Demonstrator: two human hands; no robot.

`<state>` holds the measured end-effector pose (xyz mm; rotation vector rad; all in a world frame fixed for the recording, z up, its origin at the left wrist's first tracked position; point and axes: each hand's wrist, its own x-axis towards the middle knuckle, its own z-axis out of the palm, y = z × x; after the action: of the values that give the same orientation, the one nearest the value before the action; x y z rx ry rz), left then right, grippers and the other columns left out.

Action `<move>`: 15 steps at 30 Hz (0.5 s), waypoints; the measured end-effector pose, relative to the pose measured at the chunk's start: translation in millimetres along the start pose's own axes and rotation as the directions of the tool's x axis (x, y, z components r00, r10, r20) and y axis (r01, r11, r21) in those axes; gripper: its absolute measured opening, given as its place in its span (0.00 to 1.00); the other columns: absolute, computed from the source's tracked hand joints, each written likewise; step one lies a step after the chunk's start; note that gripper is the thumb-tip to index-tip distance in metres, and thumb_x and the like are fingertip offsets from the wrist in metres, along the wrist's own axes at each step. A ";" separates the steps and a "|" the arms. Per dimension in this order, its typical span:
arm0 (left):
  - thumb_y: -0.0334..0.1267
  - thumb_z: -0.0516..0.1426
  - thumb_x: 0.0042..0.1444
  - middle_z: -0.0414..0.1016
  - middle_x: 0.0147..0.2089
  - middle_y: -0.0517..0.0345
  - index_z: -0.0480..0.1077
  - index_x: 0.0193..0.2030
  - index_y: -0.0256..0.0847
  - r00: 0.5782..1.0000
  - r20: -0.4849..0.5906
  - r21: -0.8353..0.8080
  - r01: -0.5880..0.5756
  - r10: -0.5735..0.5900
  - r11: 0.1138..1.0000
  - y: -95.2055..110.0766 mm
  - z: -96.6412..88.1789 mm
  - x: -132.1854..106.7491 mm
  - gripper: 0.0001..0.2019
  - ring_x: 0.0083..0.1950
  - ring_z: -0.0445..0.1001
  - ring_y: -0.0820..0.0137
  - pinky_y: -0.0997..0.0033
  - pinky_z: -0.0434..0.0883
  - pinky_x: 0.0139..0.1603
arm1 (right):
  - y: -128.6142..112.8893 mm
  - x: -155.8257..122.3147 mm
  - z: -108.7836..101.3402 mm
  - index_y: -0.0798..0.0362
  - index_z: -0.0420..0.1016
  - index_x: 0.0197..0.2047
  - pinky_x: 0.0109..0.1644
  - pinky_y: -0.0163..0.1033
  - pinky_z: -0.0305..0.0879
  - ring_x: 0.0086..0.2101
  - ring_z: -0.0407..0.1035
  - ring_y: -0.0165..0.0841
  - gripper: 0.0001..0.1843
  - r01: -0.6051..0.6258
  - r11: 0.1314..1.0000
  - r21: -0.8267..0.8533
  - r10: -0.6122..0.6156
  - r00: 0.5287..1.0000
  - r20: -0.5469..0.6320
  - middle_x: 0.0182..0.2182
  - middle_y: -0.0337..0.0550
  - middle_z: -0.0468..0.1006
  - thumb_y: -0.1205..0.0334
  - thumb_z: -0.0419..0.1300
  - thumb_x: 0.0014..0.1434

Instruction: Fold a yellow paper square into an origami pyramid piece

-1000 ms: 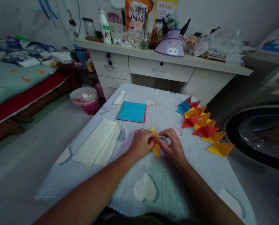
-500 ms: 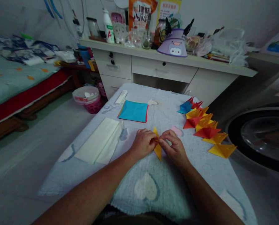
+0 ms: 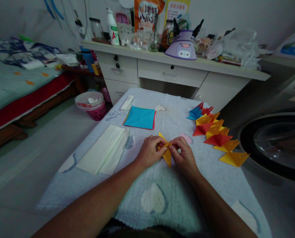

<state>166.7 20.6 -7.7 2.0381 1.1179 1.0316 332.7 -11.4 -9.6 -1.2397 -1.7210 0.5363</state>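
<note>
A yellow origami crane is held between my two hands over the near middle of the table. My left hand pinches it from the left, fingertips at its centre. From the right, my right hand grips a thin folded point of it between thumb and forefinger. Its wide flaps stick out above and below my fingers, and its middle is partly hidden by them. To the right stand several finished paper cranes in a row, among them a yellow crane, a red crane and a blue crane.
A stack of square paper, blue on top, lies beyond my left hand. Nearer left is a folded pale sheet, and behind it a small white box. A cluttered white desk stands behind the cloth-covered table.
The crane has tilted a little between my fingers, with more of its folded middle showing. My right hand has shifted slightly and its grip is tighter. The view has moved slightly.
</note>
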 end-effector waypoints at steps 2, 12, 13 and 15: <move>0.30 0.61 0.52 0.75 0.33 0.60 0.73 0.34 0.41 1.000 0.006 -0.039 -0.002 0.003 0.999 -0.3 -1.1 0.7 0.03 0.39 0.71 0.68 0.68 0.64 0.42 | -0.2 0.1 -0.2 0.51 0.72 0.36 0.36 0.37 0.62 0.32 0.64 0.31 0.03 -0.014 1.000 0.018 0.014 1.000 -0.003 0.31 0.39 0.68 0.66 0.57 0.61; 0.33 0.59 0.54 0.71 0.33 0.62 0.70 0.36 0.40 0.992 -0.056 -0.296 0.090 -0.111 0.951 -6.9 3.6 -0.8 0.02 0.32 0.69 0.74 0.76 0.66 0.33 | -2.6 -1.1 2.9 0.51 0.69 0.44 0.37 0.38 0.62 0.33 0.63 0.32 0.08 -0.046 0.999 0.001 0.046 0.993 -0.106 0.35 0.40 0.68 0.65 0.59 0.59; 0.32 0.58 0.54 0.70 0.32 0.63 0.69 0.36 0.40 0.989 -0.078 -0.293 0.098 -0.126 0.951 -6.2 4.1 -1.2 0.03 0.31 0.68 0.75 0.76 0.66 0.33 | -3.2 -1.2 2.5 0.51 0.68 0.43 0.37 0.38 0.62 0.33 0.63 0.32 0.09 -0.036 0.999 -0.024 0.033 0.991 -0.134 0.35 0.40 0.68 0.65 0.59 0.59; 0.31 0.58 0.53 0.69 0.31 0.64 0.67 0.35 0.41 0.985 -0.115 -0.238 0.100 -0.130 0.966 -3.3 4.2 -2.5 0.04 0.30 0.68 0.75 0.77 0.66 0.32 | -5.4 -1.2 1.6 0.51 0.69 0.39 0.38 0.38 0.61 0.34 0.63 0.33 0.04 -0.004 0.998 -0.063 -0.006 0.990 -0.143 0.34 0.40 0.68 0.65 0.59 0.59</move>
<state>168.0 19.4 -13.4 1.7239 1.1104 1.1898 328.6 -14.5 -6.8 -1.2905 -1.6280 0.3846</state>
